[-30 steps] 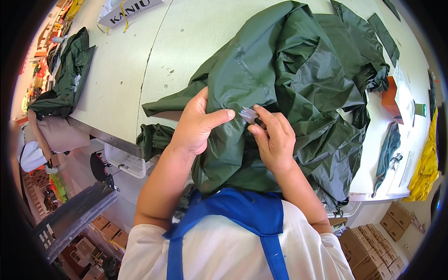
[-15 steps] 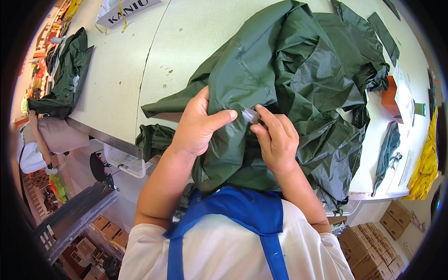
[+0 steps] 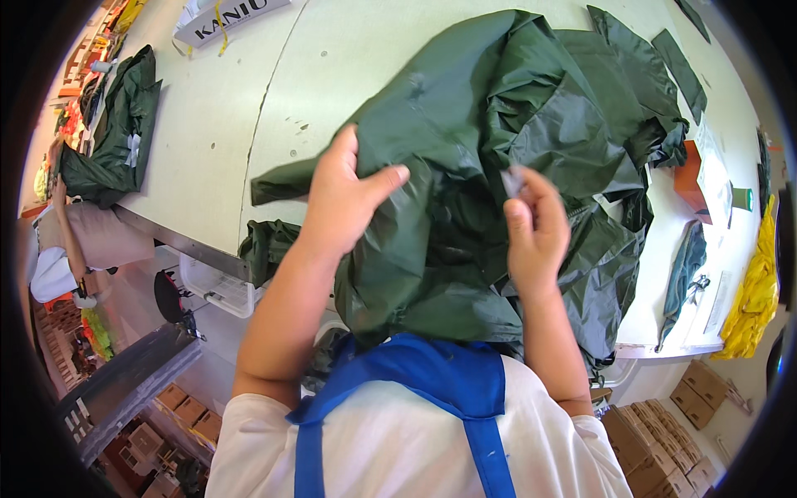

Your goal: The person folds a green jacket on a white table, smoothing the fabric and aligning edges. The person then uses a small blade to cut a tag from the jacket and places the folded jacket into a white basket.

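A dark green raincoat-like garment (image 3: 432,100) with a smooth, shiny surface lies bunched on the table in front of me. My left hand (image 3: 340,195) grips its left part, thumb on top and the other fingertips partly hidden by the cloth. Small silver thread snips (image 3: 512,181), blurred by motion, are pinched in my right hand (image 3: 538,228). That hand is over the right part of the garment, with the snips' tip apart from my left hand. Between my hands the cloth sags into a dark fold.
The pale table (image 3: 216,116) carries a printed box (image 3: 228,21), an orange-and-white box (image 3: 693,183) and a teal cloth (image 3: 682,278). Yellow fabric (image 3: 751,290) hangs at its right edge. At far left another person (image 3: 70,241) handles a second green garment (image 3: 120,141).
My right hand has moved right with the snips, away from my left hand. My left hand has shifted slightly left, and the cloth between them has sunk into a fold.
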`<control>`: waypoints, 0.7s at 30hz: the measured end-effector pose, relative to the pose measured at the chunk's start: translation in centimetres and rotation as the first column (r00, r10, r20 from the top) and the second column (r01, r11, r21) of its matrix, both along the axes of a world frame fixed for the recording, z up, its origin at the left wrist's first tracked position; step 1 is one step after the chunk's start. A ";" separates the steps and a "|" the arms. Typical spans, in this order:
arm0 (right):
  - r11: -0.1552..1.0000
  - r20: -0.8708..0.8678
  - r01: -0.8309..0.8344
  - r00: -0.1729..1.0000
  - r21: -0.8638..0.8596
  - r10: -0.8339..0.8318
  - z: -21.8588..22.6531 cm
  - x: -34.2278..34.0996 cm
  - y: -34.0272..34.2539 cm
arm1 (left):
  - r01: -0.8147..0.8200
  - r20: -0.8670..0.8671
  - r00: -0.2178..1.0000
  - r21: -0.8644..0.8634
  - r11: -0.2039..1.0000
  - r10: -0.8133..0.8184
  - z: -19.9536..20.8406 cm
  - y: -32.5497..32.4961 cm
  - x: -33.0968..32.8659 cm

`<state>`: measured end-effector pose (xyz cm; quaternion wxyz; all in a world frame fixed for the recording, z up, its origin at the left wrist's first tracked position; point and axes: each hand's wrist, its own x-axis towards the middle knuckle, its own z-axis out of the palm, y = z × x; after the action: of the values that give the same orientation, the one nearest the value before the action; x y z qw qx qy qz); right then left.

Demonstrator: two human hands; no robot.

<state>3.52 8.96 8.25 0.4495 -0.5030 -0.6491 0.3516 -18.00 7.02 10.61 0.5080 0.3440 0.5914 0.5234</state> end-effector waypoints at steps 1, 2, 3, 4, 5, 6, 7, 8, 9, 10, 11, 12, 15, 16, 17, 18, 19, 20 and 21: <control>0.997 -0.057 0.038 0.997 -0.063 -0.042 0.7 0.9 0.2 | -0.017 -0.089 0.996 0.008 1.000 0.017 -0.1 0.4 -0.4; 0.994 -0.247 0.045 0.966 -0.100 -0.068 0.3 2.3 0.8 | -0.016 -0.248 0.968 0.070 0.997 0.033 -0.9 0.6 -1.2; 0.989 -0.428 0.045 0.898 -0.138 -0.100 -0.2 4.0 1.7 | -0.058 -0.407 0.911 0.038 0.998 0.068 -0.9 0.5 -1.5; 0.985 -0.388 0.092 0.911 -0.145 -0.142 -0.1 5.4 2.2 | -0.071 -0.615 0.778 0.121 0.990 0.131 -1.1 0.4 -1.5; 0.979 -0.403 0.098 0.900 -0.178 -0.163 0.0 6.5 2.7 | -0.064 -0.779 0.593 0.205 0.977 0.203 -1.3 0.4 -1.3; 0.961 -0.282 0.098 0.944 -0.258 -0.172 0.3 7.7 3.0 | 0.017 -0.850 0.472 0.274 0.961 0.234 -0.8 0.3 -0.8; 0.935 -0.158 0.111 0.972 -0.338 -0.172 0.5 8.7 3.2 | 0.110 -0.899 0.342 0.329 0.938 0.275 0.5 -0.1 0.1; 0.938 -0.129 0.053 0.986 -0.343 -0.103 0.4 9.2 3.3 | 0.207 -0.923 0.207 0.365 0.908 0.324 1.5 -0.6 0.8; 0.937 -0.101 -0.004 0.994 -0.350 -0.033 0.3 9.6 3.5 | 0.332 -0.903 0.328 0.384 0.861 0.277 1.9 -1.0 1.5; 0.931 -0.060 -0.064 0.997 -0.360 0.045 0.3 10.1 3.9 | 0.413 -0.844 0.531 0.337 0.846 0.077 2.0 -1.5 2.8; 0.921 -0.021 -0.126 0.992 -0.370 0.127 0.3 10.5 4.3 | 0.493 -0.720 0.680 0.308 0.814 -0.139 1.9 -2.0 4.2; 0.904 0.032 -0.185 0.976 -0.386 0.213 0.2 11.2 4.8 | 0.511 -0.523 0.775 0.188 0.839 -0.355 1.6 -2.1 5.6; 0.836 0.164 -0.247 0.916 -0.490 0.367 0.6 12.6 5.9 | 0.507 -0.367 0.816 0.086 0.857 -0.446 -1.2 -1.7 9.4; 0.823 0.116 -0.288 0.914 -0.489 0.389 1.9 11.6 5.5 | 0.479 -0.483 0.806 0.195 0.856 -0.342 -1.9 -1.7 10.4; 0.803 0.064 -0.325 0.911 -0.499 0.408 3.0 10.6 4.8 | 0.481 -0.536 0.794 0.266 0.835 -0.287 -1.7 -1.6 11.0; 0.834 0.101 -0.378 0.887 -0.403 0.451 4.0 9.5 4.5 | 0.513 -0.500 0.782 0.179 0.839 -0.372 -1.3 -1.3 11.2; 0.824 0.070 -0.439 0.867 -0.358 0.493 5.0 8.5 4.4 | 0.541 -0.455 0.769 0.088 0.836 -0.449 -0.8 -1.2 11.2; 0.808 0.039 -0.496 0.844 -0.317 0.534 5.8 7.7 4.1 | 0.547 -0.391 0.783 0.061 0.835 -0.484 -0.2 -1.4 10.9; 0.787 0.010 -0.553 0.817 -0.275 0.577 6.2 7.2 3.9 | 0.551 -0.323 0.796 0.034 0.834 -0.513 0.6 -1.7 10.4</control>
<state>10.68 12.84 14.46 0.2233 -0.3559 -0.7383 0.5277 -7.60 5.33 11.21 0.5159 0.6032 0.5063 0.3372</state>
